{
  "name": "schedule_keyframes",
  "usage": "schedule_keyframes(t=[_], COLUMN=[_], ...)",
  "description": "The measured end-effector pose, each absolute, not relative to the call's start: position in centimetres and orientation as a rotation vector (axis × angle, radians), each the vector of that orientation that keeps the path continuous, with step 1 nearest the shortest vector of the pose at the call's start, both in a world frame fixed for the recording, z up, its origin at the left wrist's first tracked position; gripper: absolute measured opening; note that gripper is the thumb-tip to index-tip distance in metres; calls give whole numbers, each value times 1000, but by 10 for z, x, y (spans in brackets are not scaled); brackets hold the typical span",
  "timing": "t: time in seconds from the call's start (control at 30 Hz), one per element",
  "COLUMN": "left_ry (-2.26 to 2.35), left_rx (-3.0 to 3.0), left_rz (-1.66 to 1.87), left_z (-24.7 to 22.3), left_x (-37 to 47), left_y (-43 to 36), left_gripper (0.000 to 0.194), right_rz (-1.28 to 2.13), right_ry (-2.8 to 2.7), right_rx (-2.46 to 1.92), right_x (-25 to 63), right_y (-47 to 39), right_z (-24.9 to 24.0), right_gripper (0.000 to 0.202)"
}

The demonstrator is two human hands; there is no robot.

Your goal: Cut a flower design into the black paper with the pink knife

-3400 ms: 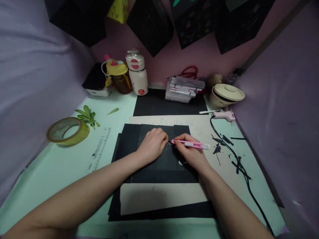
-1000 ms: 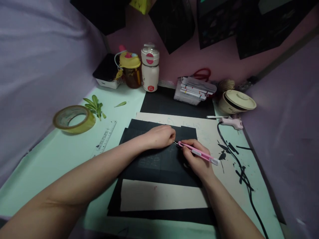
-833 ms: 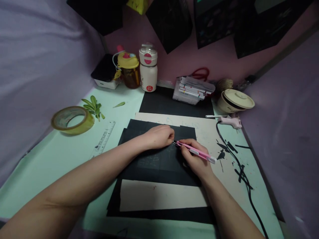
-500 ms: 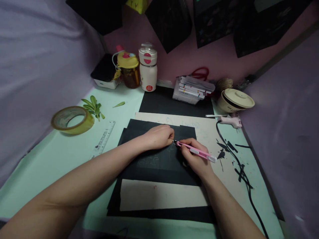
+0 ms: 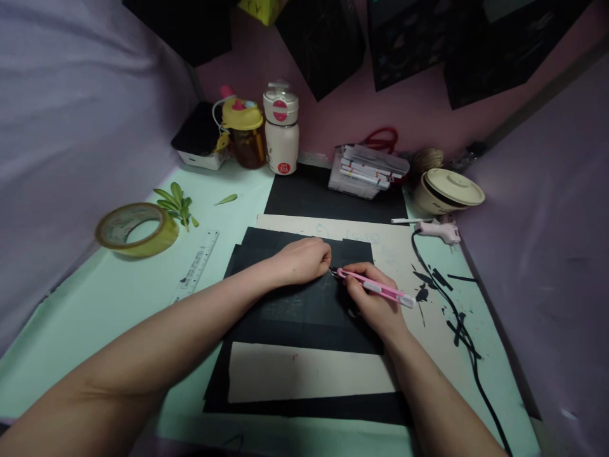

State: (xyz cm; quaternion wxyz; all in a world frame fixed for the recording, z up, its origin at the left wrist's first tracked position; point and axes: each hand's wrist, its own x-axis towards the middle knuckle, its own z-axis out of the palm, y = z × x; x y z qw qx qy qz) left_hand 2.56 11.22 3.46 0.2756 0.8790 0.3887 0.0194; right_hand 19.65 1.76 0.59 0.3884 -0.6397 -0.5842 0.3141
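A black sheet of paper point(image 5: 271, 317) with faint pale lines drawn on it lies before me. My left hand point(image 5: 304, 261) rests on its upper part, fingers curled into a fist; whatever may be inside the fist is hidden. My right hand point(image 5: 375, 301) grips a pink and white craft knife point(image 5: 378, 289) like a pen. The knife's tip meets the black paper just right of my left knuckles. Beneath lie a beige board point(image 5: 309, 374) and another black sheet point(image 5: 309, 407).
Tape roll point(image 5: 137, 231), green leaves point(image 5: 176, 203) and a clear ruler point(image 5: 197, 266) lie left. Behind stand a white bottle point(image 5: 282, 136), a yellow-lidded cup point(image 5: 247, 136) and a marker box point(image 5: 366, 171). Right are a lidded bowl point(image 5: 450, 190), pink glue gun point(image 5: 438, 230), its cord and black paper scraps point(image 5: 459, 330).
The knife and my right hand have shifted very slightly at the paper. My left hand stays in place; the whole view has drifted a little.
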Motion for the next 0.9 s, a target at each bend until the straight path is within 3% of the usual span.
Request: schedule_keyframes(t=[0.37,0.63,0.8,0.9], left_ry=[1114,1009,965,980], left_rx=[2217,2213,2258,2358], left_rz=[268,356,319,188], left_z=[41,67,73,82], left_x=[25,35,34,20], left_y=[120,87,81,88], left_gripper=[13,10,13,24], right_rz=[644,787,521,196], right_ry=[-1232,-1252,-1315,-1226], right_rx=[-1496,-1291,-1356,-1428], right_x=[199,194,199,223], right_y=[21,14,11,16], right_z=[3,5,17,25], right_gripper=[26,37,23,23])
